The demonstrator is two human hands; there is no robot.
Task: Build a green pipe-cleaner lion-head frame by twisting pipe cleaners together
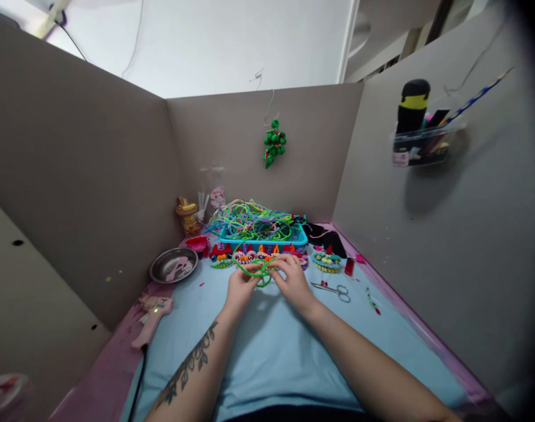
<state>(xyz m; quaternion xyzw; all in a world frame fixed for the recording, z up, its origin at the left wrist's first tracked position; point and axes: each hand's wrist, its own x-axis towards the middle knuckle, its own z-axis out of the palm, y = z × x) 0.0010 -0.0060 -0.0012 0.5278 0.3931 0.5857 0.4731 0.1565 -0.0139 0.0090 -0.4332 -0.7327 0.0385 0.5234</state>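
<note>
Apparently for control, pinching green cord point(263, 285) in left hand point(242, 288) and right hand point(295, 285) — facing blue tray point(289, 242), twelve o'clock.

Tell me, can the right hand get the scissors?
Probably yes: the scissors lie uncovered on the cloth, just to the right of the right hand, and nothing seems to block their handles. But its fingers are busy with the green cord, so it would likely have to let go.

A light-blue cloth point(276, 357) over the pink table point(104, 369) bears 1 tray point(293, 237) and scissors point(335, 289).
</note>
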